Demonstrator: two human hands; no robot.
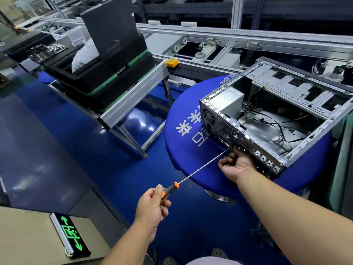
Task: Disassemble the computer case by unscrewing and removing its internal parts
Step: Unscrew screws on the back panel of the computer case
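Observation:
An open grey computer case (298,119) lies on its side on a round blue table (183,115), its rear panel toward me. Inside it I see a silver power supply (228,101) and loose black cables (277,123). My left hand (152,205) grips the orange and black handle of a long screwdriver (200,167). The shaft runs up and right, and its tip sits at the lower rear panel. My right hand (236,162) rests against that panel beside the tip, fingers curled; whether it pinches anything is hidden.
A metal stand to the left carries stacked black trays with green edges (107,77), with a black panel (108,27) standing upright in them. A conveyor line (210,41) with a yellow button box (172,63) runs behind. The floor is glossy blue; a green exit sign (70,234) sits at lower left.

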